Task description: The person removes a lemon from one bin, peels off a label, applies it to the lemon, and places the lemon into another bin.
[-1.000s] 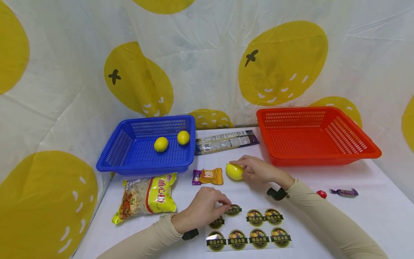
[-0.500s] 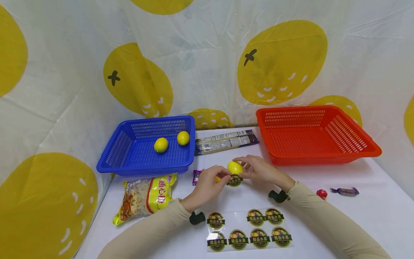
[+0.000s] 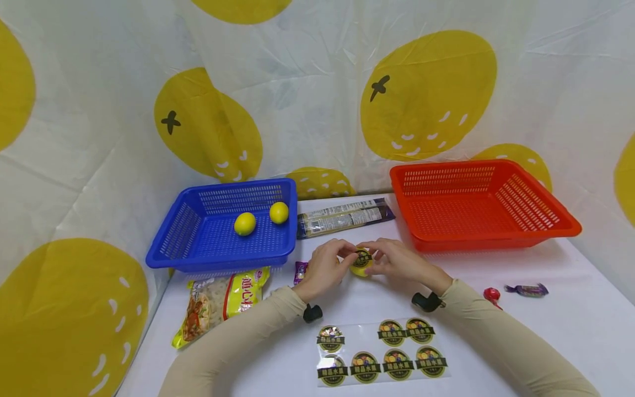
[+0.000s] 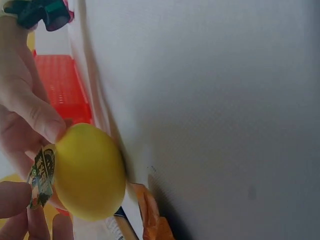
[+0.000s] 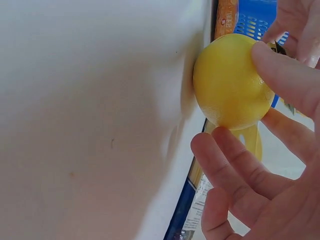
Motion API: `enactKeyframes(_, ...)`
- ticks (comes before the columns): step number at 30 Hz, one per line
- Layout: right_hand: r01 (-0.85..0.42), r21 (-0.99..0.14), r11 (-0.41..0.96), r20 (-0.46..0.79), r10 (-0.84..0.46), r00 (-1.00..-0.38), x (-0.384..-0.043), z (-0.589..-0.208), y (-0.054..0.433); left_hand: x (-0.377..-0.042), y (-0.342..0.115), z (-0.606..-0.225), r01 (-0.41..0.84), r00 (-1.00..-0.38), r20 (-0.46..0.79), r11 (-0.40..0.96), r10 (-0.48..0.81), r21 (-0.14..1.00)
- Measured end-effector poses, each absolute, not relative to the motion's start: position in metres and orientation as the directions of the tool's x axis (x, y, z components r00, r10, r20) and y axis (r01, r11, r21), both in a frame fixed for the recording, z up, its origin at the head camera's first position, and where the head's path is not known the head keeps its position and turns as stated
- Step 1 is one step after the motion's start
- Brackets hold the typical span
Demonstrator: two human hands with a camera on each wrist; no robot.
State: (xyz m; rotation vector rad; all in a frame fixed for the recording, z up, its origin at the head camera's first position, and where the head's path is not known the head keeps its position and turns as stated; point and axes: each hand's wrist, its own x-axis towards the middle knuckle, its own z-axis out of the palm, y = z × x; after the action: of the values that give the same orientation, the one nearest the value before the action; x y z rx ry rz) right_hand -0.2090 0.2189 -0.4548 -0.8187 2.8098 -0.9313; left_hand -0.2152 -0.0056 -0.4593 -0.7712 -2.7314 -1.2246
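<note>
A yellow lemon (image 3: 360,272) is held near the table's middle by the right hand (image 3: 404,263), its thumb and fingers around the fruit (image 5: 232,82). A round black-and-gold fruit sticker (image 3: 362,257) lies at the lemon's upper face. The left hand (image 3: 324,268) pinches the sticker's edge between thumb and fingers. From the left wrist view, the sticker (image 4: 44,170) stands curved along the lemon's side (image 4: 92,172). In front of both hands, a clear sheet (image 3: 359,335) carries several more such stickers, with a gap in its upper row.
Two lemons sit in a blue basket (image 3: 218,262) at back left; a red basket (image 3: 496,242) stands at back right. Around the hands are a yellow pasta bag (image 3: 220,300), long packets (image 3: 344,218), a purple wrapper (image 3: 300,272), an orange wrapper (image 4: 150,215), a red candy (image 3: 491,295) and a purple candy (image 3: 527,290).
The left hand has peeled one sticker off the sheet and carried it forward to the lemon. The right hand has kept hold of the lemon, which turned slightly.
</note>
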Motion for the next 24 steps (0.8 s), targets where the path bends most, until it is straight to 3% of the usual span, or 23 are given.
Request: enactKeyframes(24,-0.45,-0.553,0.701,0.133,-0.459,-0.879,-0.208,-0.457,0.212,-0.223,0.004,-0.471,0.4,-0.915,0.249,0.625,0.319,0.67)
